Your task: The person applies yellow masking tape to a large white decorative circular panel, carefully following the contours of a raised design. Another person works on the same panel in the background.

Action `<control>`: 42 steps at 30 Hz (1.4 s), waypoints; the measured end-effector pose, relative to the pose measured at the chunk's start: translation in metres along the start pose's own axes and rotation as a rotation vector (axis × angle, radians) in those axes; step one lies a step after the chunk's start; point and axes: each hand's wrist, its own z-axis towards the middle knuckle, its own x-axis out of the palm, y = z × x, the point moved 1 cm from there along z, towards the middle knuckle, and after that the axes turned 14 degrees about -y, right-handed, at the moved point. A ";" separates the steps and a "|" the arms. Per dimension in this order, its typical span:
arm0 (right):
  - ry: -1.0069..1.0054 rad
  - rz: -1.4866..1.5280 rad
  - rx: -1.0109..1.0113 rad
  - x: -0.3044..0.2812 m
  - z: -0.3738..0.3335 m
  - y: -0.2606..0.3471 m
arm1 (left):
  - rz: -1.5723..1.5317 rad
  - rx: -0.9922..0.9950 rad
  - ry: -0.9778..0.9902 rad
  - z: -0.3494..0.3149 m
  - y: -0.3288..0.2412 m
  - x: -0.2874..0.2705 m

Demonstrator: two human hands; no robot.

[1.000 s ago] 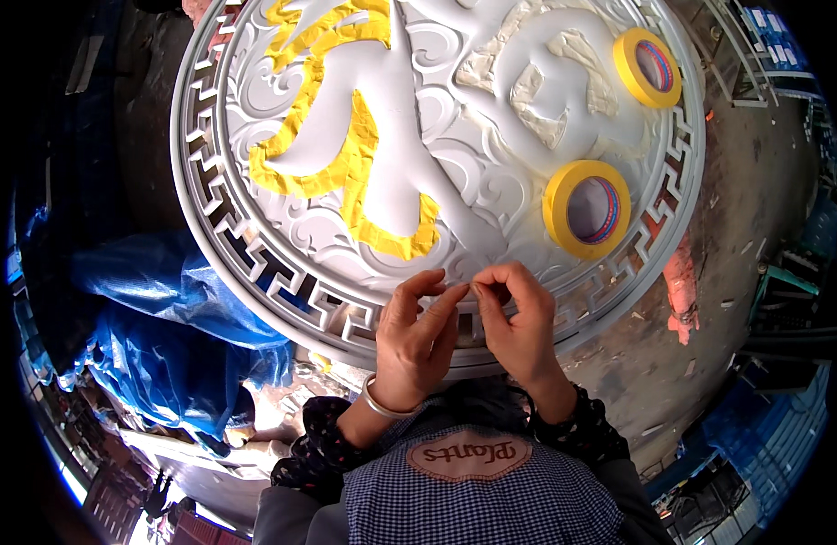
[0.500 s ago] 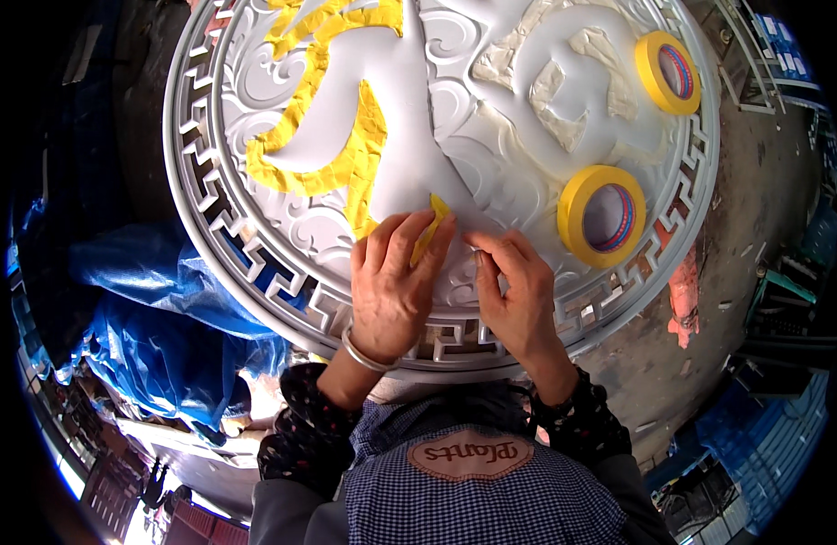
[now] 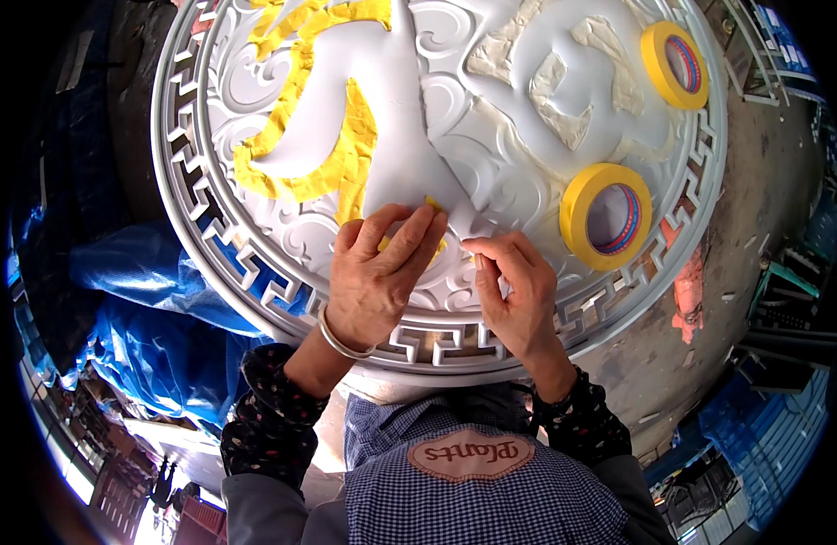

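Note:
A large round white relief panel (image 3: pixel 409 145) with raised scrolls and a pierced border lies in front of me. Crumpled yellow masking tape (image 3: pixel 296 184) follows the edges of a smooth raised shape on its left half. Near the panel's lower middle, my left hand (image 3: pixel 382 268) rests with stretched fingers, pressing on a short piece of yellow tape (image 3: pixel 433 203) mostly covered by them. My right hand (image 3: pixel 520 291), just beside it, has thumb and index finger pinched close above the surface; whatever they hold is too small to make out. A white bangle circles my left wrist.
Two tape rolls rest on the panel's right side: a near yellow roll (image 3: pixel 577 218) and a far yellow roll (image 3: pixel 657 65). Blue plastic sheeting (image 3: pixel 155 354) lies at the left. An orange-pink object (image 3: pixel 687 295) lies on the floor at the right.
My left hand has shifted slightly left, its fingers flattening over the tape piece that stood up between them. The right hand has barely moved. The panel appears a little farther left in view.

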 end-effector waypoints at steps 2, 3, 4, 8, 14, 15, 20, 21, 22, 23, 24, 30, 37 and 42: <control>-0.007 0.013 -0.001 0.001 0.000 0.001 | -0.010 0.022 0.004 0.001 0.003 -0.002; -0.011 0.019 -0.002 0.001 0.001 0.001 | -0.016 0.032 0.006 0.002 0.004 -0.003; -0.008 0.019 -0.002 0.001 0.001 0.000 | -0.018 0.037 0.014 0.002 0.005 -0.004; 0.001 0.021 -0.005 0.000 0.001 -0.001 | -0.060 0.027 0.062 0.005 0.006 -0.009; -0.001 0.060 0.032 -0.001 0.001 -0.002 | -0.265 -0.007 0.081 0.002 0.026 -0.011; 0.002 0.059 0.030 -0.001 0.001 -0.002 | -0.282 -0.037 0.056 0.003 0.028 -0.009; 0.003 0.072 0.032 -0.002 0.003 -0.002 | -0.173 0.097 0.064 0.015 0.032 -0.005; 0.001 0.072 0.029 -0.002 0.003 -0.003 | -0.159 0.116 0.066 0.016 0.031 -0.005; 0.002 0.070 0.030 -0.002 0.003 -0.003 | -0.145 0.134 0.069 0.018 0.031 -0.005; 0.002 0.067 0.031 -0.002 0.003 -0.003 | -0.147 0.126 0.073 0.020 0.030 -0.006; 0.001 0.064 0.032 -0.002 0.004 -0.003 | -0.149 0.117 0.077 0.022 0.028 -0.007; 0.002 0.065 0.051 -0.003 0.004 -0.003 | -0.146 0.164 0.085 0.025 0.032 -0.008; 0.001 0.076 0.051 -0.003 0.004 -0.003 | -0.172 0.117 0.131 0.021 0.035 -0.012; 0.004 0.080 0.055 -0.003 0.004 -0.002 | -0.172 0.095 0.132 0.022 0.032 -0.012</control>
